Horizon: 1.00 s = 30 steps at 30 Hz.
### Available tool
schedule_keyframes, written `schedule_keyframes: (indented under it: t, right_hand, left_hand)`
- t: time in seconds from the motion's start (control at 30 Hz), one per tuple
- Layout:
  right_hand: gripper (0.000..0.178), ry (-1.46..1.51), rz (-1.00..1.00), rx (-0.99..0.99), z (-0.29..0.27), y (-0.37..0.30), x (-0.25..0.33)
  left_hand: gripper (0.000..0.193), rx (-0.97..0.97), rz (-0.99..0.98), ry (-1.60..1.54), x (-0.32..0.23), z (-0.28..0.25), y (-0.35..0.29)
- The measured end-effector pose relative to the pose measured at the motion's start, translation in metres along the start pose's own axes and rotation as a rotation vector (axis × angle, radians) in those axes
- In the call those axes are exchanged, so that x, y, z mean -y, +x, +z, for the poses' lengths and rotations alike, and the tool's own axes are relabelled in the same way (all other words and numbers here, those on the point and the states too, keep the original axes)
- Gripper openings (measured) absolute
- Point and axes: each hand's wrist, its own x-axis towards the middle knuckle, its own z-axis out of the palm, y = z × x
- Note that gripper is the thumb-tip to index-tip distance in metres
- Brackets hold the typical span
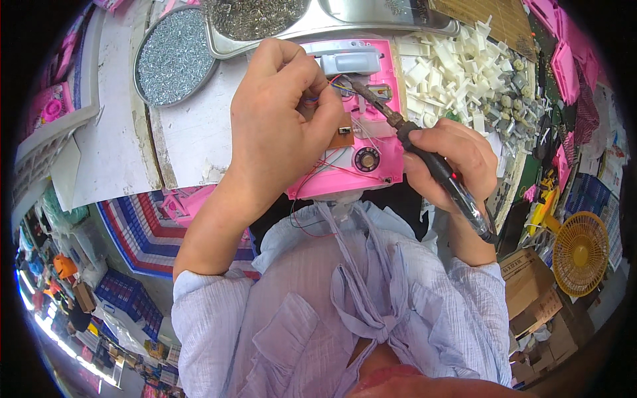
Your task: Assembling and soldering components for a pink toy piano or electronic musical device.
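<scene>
Directly in front of me lies a pink plastic housing [325, 186] with electronic parts in it. Pinched between thumb and fingers, my left hand [279, 116] holds thin coloured wires [338, 82] above it; the fingertips are partly hidden. My right hand [458, 162] is wrapped round a black soldering iron [434, 162]. The iron's metal tip reaches in beside the wires; whether it touches them I cannot tell. A round speaker [366, 159] sits low in the housing, next to a small brown circuit board [343, 134]. A pale grey plastic part [350, 63] covers the top.
A round dish [137, 76] of small screws stands at the left. Beyond the housing sits a metal tray [212, 41] with small parts. White plastic pieces [441, 73] are heaped at the right, near metal parts [511, 113]. An orange-yellow fan [580, 254] is farther right.
</scene>
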Motion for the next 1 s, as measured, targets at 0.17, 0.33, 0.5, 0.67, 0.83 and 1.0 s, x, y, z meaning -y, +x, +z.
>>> schedule_keyframes:
  t: [0.17,0.33,0.5,0.67,0.83,1.0]
  right_hand:
    - [0.038,0.010,-0.006,-0.049,0.006,-0.002,-0.004]
    - [0.039,-0.083,-0.070,0.035,0.000,-0.002,-0.007]
    - [0.041,-0.084,-0.125,0.016,0.001,-0.001,-0.013]
    - [0.040,-0.016,-0.058,0.039,-0.010,-0.001,-0.012]
    - [0.038,0.012,-0.018,0.065,-0.013,0.000,-0.013]
    - [0.036,0.035,0.022,0.059,-0.015,0.000,-0.013]
  left_hand:
    - [0.009,-0.019,0.027,0.006,-0.001,0.000,0.002]
    - [0.009,-0.031,0.022,-0.007,0.000,0.001,0.001]
    - [0.006,0.006,-0.044,-0.032,0.000,0.000,-0.001]
    - [0.006,0.003,-0.031,-0.017,0.000,0.000,-0.001]
    - [0.009,-0.026,0.044,0.012,0.003,0.001,0.001]
    - [0.008,-0.001,0.006,0.028,0.000,0.001,0.001]
